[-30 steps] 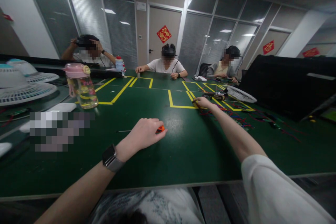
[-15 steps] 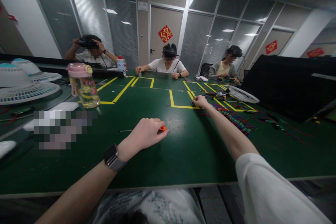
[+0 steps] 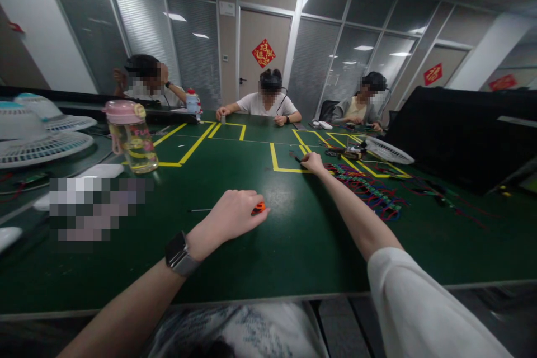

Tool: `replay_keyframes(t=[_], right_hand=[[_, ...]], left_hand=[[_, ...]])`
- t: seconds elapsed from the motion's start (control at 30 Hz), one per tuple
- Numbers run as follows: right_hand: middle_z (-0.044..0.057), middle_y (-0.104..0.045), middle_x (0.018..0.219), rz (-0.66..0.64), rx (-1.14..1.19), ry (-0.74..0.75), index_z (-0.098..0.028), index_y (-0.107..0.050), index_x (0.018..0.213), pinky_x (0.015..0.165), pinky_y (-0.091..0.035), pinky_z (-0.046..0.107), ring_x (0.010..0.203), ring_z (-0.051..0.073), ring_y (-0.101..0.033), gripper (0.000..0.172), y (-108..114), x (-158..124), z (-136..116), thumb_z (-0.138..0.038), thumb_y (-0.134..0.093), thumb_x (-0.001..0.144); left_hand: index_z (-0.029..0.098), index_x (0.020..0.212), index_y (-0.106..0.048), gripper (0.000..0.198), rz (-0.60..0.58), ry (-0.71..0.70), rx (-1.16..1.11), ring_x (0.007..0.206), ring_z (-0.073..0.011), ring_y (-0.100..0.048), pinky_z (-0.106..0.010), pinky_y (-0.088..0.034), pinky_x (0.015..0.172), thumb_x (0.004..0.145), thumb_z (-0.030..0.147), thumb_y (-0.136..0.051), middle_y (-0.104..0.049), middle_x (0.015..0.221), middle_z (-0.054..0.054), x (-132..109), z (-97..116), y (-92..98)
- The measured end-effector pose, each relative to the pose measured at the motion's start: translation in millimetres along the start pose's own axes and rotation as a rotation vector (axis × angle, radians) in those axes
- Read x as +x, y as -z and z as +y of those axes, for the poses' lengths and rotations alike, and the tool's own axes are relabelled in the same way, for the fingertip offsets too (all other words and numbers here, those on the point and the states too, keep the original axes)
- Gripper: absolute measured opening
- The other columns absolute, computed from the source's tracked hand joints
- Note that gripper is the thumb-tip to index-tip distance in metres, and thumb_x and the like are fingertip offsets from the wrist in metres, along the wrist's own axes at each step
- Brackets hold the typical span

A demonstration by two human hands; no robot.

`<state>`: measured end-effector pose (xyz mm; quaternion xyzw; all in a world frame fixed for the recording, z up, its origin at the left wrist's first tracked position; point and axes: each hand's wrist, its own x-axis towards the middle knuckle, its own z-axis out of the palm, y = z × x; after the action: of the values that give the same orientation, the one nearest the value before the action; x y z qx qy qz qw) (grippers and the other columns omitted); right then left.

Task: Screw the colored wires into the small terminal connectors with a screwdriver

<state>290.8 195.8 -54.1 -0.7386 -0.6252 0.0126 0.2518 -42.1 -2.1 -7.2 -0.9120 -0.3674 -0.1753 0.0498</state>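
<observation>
My left hand [image 3: 232, 213] rests on the green table, its fingers closed over a screwdriver with an orange-and-black handle [image 3: 260, 208]. The thin metal shaft sticks out to the left beyond the hand, and most of the handle lies hidden under the fingers. Farther off, my right hand [image 3: 313, 163] pinches a small dark slender object [image 3: 297, 158], whose kind I cannot make out. It points leftward over a yellow tape outline [image 3: 289, 170]. Close to the right of that hand lies a row of small green circuit boards with red and blue wires [image 3: 363, 185].
A pink-lidded bottle [image 3: 132, 140] and white fans [image 3: 46, 145] stand at left. A white fan grille [image 3: 388, 151] lies near tools at right, before a black screen [image 3: 453, 140]. Three people sit across the green table [image 3: 235, 274].
My right hand has moved a little to the left with the dark object, which shows more clearly now. More of the wired boards is visible. My left hand has stayed on the screwdriver.
</observation>
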Motion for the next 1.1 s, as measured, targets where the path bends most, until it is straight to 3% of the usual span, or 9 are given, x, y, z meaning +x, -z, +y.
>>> replay_keyframes(t=[0.3, 0.47, 0.67, 0.8, 0.97, 1.1], right_hand=[[0.005, -0.075, 0.080, -0.097, 0.181, 0.231, -0.015, -0.075, 0.080, 0.071, -0.050, 0.020, 0.077, 0.016, -0.069, 0.012, 1.3, -23.3, -17.8, -0.012, -0.070, 0.070], [0.005, -0.075, 0.078, -0.161, 0.267, 0.377, -0.014, -0.075, 0.076, 0.074, -0.050, 0.023, 0.075, 0.016, -0.068, 0.009, 1.5, -49.0, -32.2, -0.012, -0.070, 0.069], [0.004, -0.074, 0.081, -0.250, 0.377, 0.529, -0.014, -0.073, 0.082, 0.073, -0.051, 0.026, 0.076, 0.016, -0.067, 0.012, 7.9, -102.0, -48.5, -0.021, -0.068, 0.074], [0.005, -0.073, 0.082, -0.279, 0.469, 0.644, -0.014, -0.070, 0.080, 0.072, -0.051, 0.028, 0.075, 0.016, -0.066, 0.019, 13.7, -142.7, -64.8, -0.030, -0.074, 0.072], [0.005, -0.072, 0.082, -0.299, 0.554, 0.695, -0.015, -0.069, 0.077, 0.073, -0.050, 0.027, 0.075, 0.016, -0.066, 0.007, 14.4, -175.7, -82.2, -0.022, -0.070, 0.076], [0.004, -0.072, 0.079, -0.329, 0.522, 0.643, -0.016, -0.070, 0.076, 0.070, -0.049, 0.026, 0.073, 0.015, -0.065, 0.005, 15.7, -184.3, -89.2, -0.019, -0.071, 0.074]], left_hand=[[0.018, 0.081, -0.066, 0.033, 0.014, -0.020, -0.004, 0.061, -0.0146, -0.058, -0.025, -0.034, 0.055, 0.092, 0.040, -0.044, -0.065, 0.075, -0.002, 0.9, 2.2, -0.6], [0.018, 0.084, -0.068, 0.032, 0.050, -0.008, -0.059, 0.064, -0.0152, -0.060, -0.025, -0.038, 0.059, 0.091, 0.040, -0.046, -0.067, 0.077, -0.003, 1.1, 2.0, 2.2], [0.019, 0.090, -0.071, 0.035, 0.223, 0.088, -0.446, 0.075, -0.0166, -0.062, -0.027, -0.046, 0.071, 0.091, 0.044, -0.046, -0.070, 0.086, -0.004, 5.2, 5.4, 26.9], [0.018, 0.101, -0.069, 0.043, 0.282, 0.173, -0.718, 0.061, -0.0123, -0.054, -0.023, -0.041, 0.054, 0.096, 0.034, -0.029, -0.062, 0.075, -0.002, 12.9, 9.6, 49.4], [0.017, 0.104, -0.061, 0.032, 0.362, 0.239, -1.006, 0.053, -0.0086, -0.046, -0.019, -0.036, 0.046, 0.092, 0.040, -0.041, -0.050, 0.070, 0.002, 29.2, 14.1, 65.1], [0.015, 0.097, -0.059, 0.026, 0.456, 0.197, -1.064, 0.052, -0.0068, -0.047, -0.017, -0.036, 0.044, 0.090, 0.037, -0.047, -0.052, 0.069, 0.001, 48.1, 7.5, 60.3]])
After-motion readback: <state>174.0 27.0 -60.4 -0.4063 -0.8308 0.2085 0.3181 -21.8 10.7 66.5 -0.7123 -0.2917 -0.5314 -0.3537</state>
